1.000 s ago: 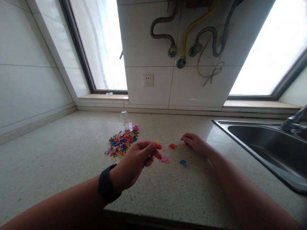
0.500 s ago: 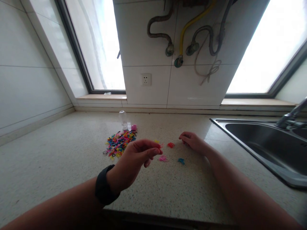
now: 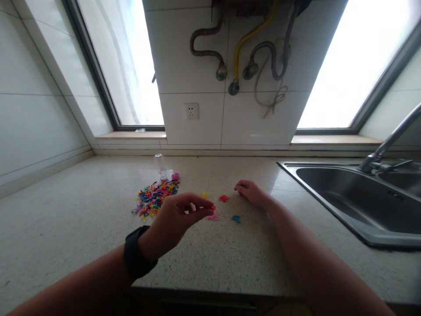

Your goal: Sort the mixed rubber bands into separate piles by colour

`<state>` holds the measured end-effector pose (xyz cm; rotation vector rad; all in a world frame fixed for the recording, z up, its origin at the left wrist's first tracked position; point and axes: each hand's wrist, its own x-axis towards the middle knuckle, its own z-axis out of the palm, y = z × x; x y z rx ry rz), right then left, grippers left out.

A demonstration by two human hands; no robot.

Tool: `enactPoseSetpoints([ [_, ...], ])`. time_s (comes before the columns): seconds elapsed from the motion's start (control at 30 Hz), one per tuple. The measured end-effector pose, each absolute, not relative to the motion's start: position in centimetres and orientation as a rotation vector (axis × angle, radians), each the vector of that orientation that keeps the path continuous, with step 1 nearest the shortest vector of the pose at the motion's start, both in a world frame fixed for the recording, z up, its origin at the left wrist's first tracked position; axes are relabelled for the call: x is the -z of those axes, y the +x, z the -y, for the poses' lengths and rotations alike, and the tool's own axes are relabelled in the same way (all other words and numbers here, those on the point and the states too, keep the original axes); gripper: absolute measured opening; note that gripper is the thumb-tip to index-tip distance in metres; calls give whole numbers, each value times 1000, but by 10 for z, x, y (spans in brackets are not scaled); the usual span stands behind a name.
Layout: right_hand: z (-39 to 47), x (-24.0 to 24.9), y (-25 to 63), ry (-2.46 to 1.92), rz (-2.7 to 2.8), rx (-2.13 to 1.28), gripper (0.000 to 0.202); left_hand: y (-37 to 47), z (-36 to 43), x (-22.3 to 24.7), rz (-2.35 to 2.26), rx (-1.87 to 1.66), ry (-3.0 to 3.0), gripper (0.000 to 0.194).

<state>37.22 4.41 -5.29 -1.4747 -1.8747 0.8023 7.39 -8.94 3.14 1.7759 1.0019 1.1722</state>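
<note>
My left hand (image 3: 174, 221), with a dark band on its wrist, hangs over the counter with thumb and fingers pinched. A small red rubber band (image 3: 213, 207) shows at its fingertips. Just beyond them lies a small bunch of pink rubber bands (image 3: 213, 216), partly covered by the hand. Red rubber bands (image 3: 224, 198), yellow ones (image 3: 205, 194) and blue ones (image 3: 236, 218) form separate little groups nearby. My right hand (image 3: 250, 192) rests on the counter right of the red group, fingers curled in, with nothing visible in them. A large mixed heap of colourful rubber bands (image 3: 154, 197) spreads left of my left hand.
Behind the heap stands a clear plastic bottle (image 3: 159, 166) beside a pink cap-like piece (image 3: 175, 176). A steel sink (image 3: 329, 197) with a faucet (image 3: 378, 156) is set into the counter on the right. Pipes and a socket (image 3: 192, 111) are on the tiled wall.
The view has swung a little to the right. Relative to the counter, my left hand has shifted slightly right, closer to the pink bands. My right hand stays in place.
</note>
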Motion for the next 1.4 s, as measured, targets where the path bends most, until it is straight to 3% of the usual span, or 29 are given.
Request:
enactPoseSetpoints([
  [0.17, -42, 50, 370, -1454, 1885, -795, 26, 83, 54, -17, -1061, -1033, 2145, 29],
  [0.37, -40, 47, 369, -1472, 1862, -806, 28, 112, -3, 5, -1008, -844, 2431, 14],
  [0.77, -41, 46, 369, -1442, 1848, -836, 30, 144, -37, 25, -933, -668, 2755, 19],
  [0.97, -43, 48, 370, -1450, 1838, -849, 31, 127, -17, 16, -964, -719, 2727, 27],
  [1.2, -40, 45, 368, -1447, 1812, -879, 29, 108, 66, 10, -850, -682, 2679, 21],
  [1.4, -40, 46, 369, -1467, 1775, -899, 28, 105, 109, 25, -253, -468, 2679, 40],
])
